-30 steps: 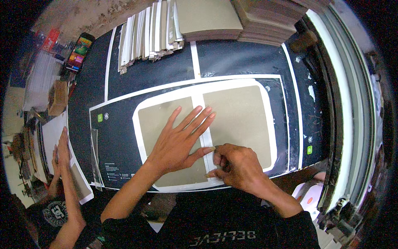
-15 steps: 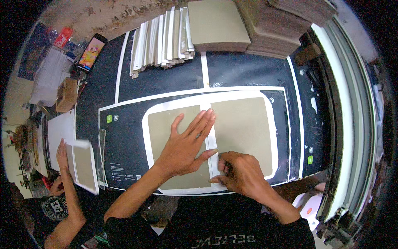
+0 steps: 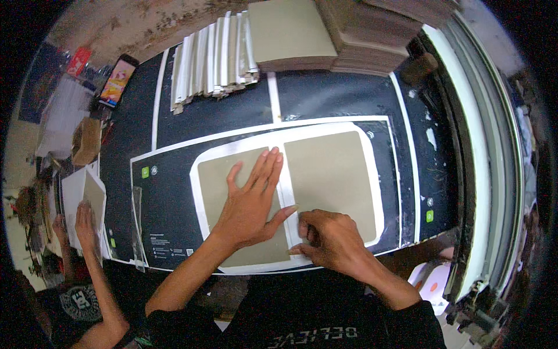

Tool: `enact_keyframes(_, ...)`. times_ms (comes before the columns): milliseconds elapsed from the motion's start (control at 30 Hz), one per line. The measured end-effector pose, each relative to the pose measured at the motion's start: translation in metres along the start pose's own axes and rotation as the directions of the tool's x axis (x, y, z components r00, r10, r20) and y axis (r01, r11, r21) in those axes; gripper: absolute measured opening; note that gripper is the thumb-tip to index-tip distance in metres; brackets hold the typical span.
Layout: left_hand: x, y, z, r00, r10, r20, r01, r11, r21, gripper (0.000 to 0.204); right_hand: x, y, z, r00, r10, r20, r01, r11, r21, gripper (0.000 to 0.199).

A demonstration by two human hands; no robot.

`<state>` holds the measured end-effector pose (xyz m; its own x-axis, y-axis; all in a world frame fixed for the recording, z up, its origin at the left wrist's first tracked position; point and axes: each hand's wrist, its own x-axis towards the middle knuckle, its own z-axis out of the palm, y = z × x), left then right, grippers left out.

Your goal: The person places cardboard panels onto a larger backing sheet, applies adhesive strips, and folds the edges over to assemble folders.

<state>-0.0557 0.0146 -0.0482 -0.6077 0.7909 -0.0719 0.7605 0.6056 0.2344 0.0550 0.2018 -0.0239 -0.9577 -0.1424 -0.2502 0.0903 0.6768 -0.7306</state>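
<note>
Two grey-brown boards, a left board (image 3: 218,180) and a right board (image 3: 331,174), lie side by side on a larger white sheet (image 3: 196,198) whose border shows round them. A white strip (image 3: 283,186) runs between the boards. My left hand (image 3: 250,203) rests flat across the left board, fingers stretched out, its fingertips and thumb reaching the strip. At the strip's near end is my right hand (image 3: 334,238), its fingers curled in and its thumb beside the strip. Whether those curled fingers hold anything is hidden.
On the dark mat (image 3: 325,96) stand a bundle of white and grey strips (image 3: 212,58) and a stack of boards (image 3: 293,35). A phone (image 3: 119,81) lies far left. At left, a co-worker's hand (image 3: 86,227) touches a white-edged panel. A long metal rail (image 3: 488,145) borders the right.
The whole view has shifted slightly left. My hands keep nearly the same place on the boards. The co-worker's panel has moved away from the near edge and turned.
</note>
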Motion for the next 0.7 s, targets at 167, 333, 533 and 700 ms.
enact_keyframes(167,0.001,0.004,-0.003,1.000,-0.005,-0.001,0.005,1.000,0.017,0.090,-0.005,0.002,0.003,1.000,0.016,0.012,-0.016,1.000,0.007,0.034)
enact_keyframes(333,-0.006,-0.003,0.006,0.999,0.015,-0.042,-0.015,1.000,0.014,0.088,-0.020,-0.003,-0.022,0.971,-0.233,-0.060,0.240,0.949,0.205,0.027)
enact_keyframes(533,-0.005,0.002,0.004,0.994,0.055,-0.099,-0.059,0.998,-0.037,0.080,-0.077,-0.085,-0.132,0.839,-0.390,-0.379,0.485,0.852,0.198,0.026)
enact_keyframes(700,-0.010,0.001,0.005,0.991,0.020,-0.129,-0.025,0.999,-0.035,0.076,-0.058,-0.100,-0.126,0.781,-0.574,-0.245,0.592,0.806,-0.003,0.030)
